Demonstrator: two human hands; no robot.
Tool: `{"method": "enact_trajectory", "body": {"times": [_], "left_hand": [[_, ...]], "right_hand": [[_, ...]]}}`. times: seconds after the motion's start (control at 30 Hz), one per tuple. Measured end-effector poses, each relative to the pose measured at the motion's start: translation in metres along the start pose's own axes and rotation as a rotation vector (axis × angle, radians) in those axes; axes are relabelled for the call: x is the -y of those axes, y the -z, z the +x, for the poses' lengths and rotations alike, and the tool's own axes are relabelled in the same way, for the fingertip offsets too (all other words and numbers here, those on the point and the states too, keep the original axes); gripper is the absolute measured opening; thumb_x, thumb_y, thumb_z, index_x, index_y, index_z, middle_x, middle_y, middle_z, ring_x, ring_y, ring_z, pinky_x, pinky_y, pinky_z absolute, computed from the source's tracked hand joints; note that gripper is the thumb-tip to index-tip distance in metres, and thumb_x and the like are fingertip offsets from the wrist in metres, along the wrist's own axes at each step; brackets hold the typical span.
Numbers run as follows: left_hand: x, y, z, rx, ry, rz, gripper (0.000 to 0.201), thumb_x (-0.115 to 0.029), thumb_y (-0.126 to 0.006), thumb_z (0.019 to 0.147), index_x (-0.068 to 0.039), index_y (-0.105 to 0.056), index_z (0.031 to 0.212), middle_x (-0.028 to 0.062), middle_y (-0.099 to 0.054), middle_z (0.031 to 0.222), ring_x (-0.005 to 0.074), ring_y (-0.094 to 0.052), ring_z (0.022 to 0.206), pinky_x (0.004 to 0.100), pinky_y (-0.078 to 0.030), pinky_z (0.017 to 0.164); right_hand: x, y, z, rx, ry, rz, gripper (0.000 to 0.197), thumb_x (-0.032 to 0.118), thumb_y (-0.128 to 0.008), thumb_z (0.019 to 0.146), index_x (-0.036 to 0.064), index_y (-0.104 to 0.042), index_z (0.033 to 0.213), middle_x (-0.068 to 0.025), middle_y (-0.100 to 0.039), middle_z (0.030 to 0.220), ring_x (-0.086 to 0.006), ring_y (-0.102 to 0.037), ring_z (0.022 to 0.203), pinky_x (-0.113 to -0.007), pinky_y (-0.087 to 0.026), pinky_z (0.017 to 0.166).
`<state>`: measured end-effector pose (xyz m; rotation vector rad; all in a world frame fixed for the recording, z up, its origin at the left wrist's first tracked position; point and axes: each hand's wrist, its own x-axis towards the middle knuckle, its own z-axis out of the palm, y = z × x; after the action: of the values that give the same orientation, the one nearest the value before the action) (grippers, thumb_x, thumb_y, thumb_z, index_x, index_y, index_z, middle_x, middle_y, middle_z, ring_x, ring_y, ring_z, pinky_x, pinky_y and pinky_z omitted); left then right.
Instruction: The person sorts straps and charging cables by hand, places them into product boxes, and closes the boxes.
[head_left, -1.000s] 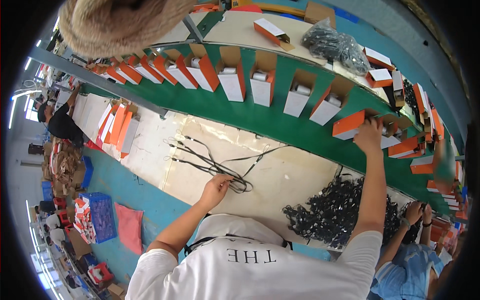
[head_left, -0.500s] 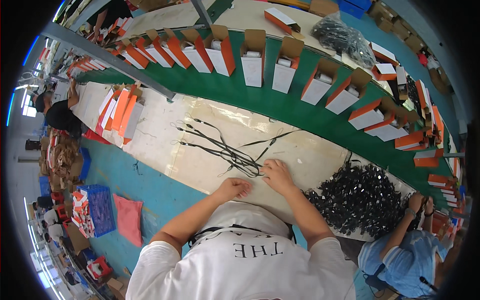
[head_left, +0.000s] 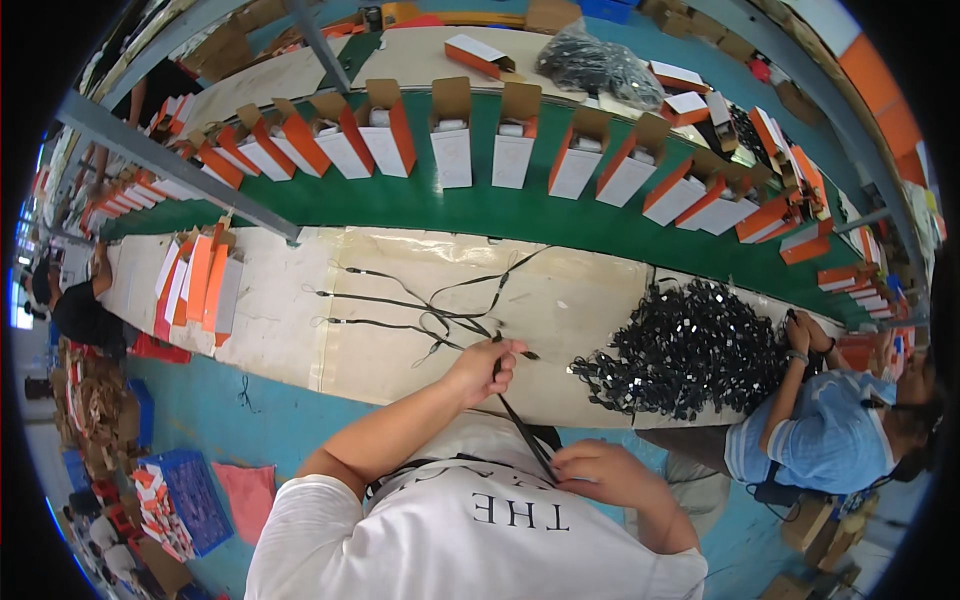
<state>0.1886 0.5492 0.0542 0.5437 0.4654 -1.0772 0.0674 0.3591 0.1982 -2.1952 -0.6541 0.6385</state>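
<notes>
My left hand (head_left: 482, 374) is closed around a black lanyard strap (head_left: 524, 432) above the table's near edge. From there the strap runs down toward my body to my right hand (head_left: 606, 470), whose fingers pinch it in front of my shirt. Several more black lanyards (head_left: 385, 298) lie on the pale table, crossing one another just beyond my left hand. Thin cord loops show at their left ends. Whether the held strap is still tangled with those on the table is hidden behind my left fingers.
A large heap of black lanyards (head_left: 690, 350) covers the table to the right, where a co-worker in a blue shirt (head_left: 830, 430) handles some. White-and-orange open boxes (head_left: 452, 155) stand along a green belt (head_left: 400, 208). More boxes (head_left: 200, 285) stand at left, near a grey metal post (head_left: 180, 165).
My left hand has gripped a strap and moved slightly up. My right hand has come off the table and back toward my body, drawing the strap out. The view has shifted.
</notes>
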Motion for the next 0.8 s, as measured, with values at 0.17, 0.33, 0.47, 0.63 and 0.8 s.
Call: {"method": "enact_trajectory", "body": {"times": [0.17,0.33,0.47,0.63,0.8], "left_hand": [[0.012,-0.014,-0.043,0.698,-0.235,1.09,0.034,-0.029,-0.034,0.096,-0.003,-0.056,0.095,0.0001,-0.051,0.074,0.0067,-0.045,0.065,0.0202,-0.039,0.061],[-0.011,-0.024,-0.071,0.781,0.094,1.046,0.033,-0.027,-0.034,0.096,-0.003,-0.056,0.095,-0.0009,-0.047,0.071,0.0092,-0.041,0.068,0.022,-0.037,0.068],[0.004,0.002,-0.08,0.474,-0.124,1.052,0.029,-0.022,-0.035,0.096,-0.002,-0.056,0.097,-0.0008,-0.046,0.071,0.0095,-0.042,0.069,0.0224,-0.037,0.067],[-0.001,0.02,-0.108,0.283,-0.187,0.904,0.026,-0.019,-0.037,0.095,-0.002,-0.057,0.099,0.0004,-0.05,0.072,0.011,-0.046,0.072,0.0248,-0.038,0.069],[-0.037,0.019,-0.122,-0.026,-0.49,0.733,0.026,-0.02,-0.039,0.094,0.0,-0.055,0.097,0.0038,-0.055,0.074,0.0154,-0.055,0.076,0.0283,-0.043,0.075]], "right_hand": [[-0.032,0.039,-0.013,-0.648,-0.011,0.422,0.006,0.005,-0.06,0.077,0.0019,-0.059,0.082,-0.009,-0.062,0.086,-0.02,-0.057,0.081,-0.029,-0.046,0.074],[-0.12,0.015,0.082,-0.719,-0.493,0.846,0.015,0.009,-0.055,0.082,0.0026,-0.061,0.094,-0.013,-0.062,0.088,-0.0191,-0.058,0.084,-0.03,-0.046,0.076],[-0.199,-0.029,0.201,-0.872,-0.182,-0.259,0.017,0.01,-0.058,0.078,0.008,-0.063,0.094,-0.0072,-0.057,0.102,-0.025,-0.055,0.095,-0.035,-0.045,0.082],[-0.2,-0.018,0.223,-0.703,-0.253,-0.534,0.01,0.01,-0.061,0.076,0.01,-0.063,0.086,-0.007,-0.056,0.104,-0.0261,-0.054,0.094,-0.036,-0.045,0.079],[-0.141,-0.048,0.16,-0.656,0.151,-0.284,0.009,0.012,-0.06,0.074,0.0097,-0.06,0.083,-0.0062,-0.058,0.086,-0.027,-0.056,0.079,-0.037,-0.046,0.071]]}}
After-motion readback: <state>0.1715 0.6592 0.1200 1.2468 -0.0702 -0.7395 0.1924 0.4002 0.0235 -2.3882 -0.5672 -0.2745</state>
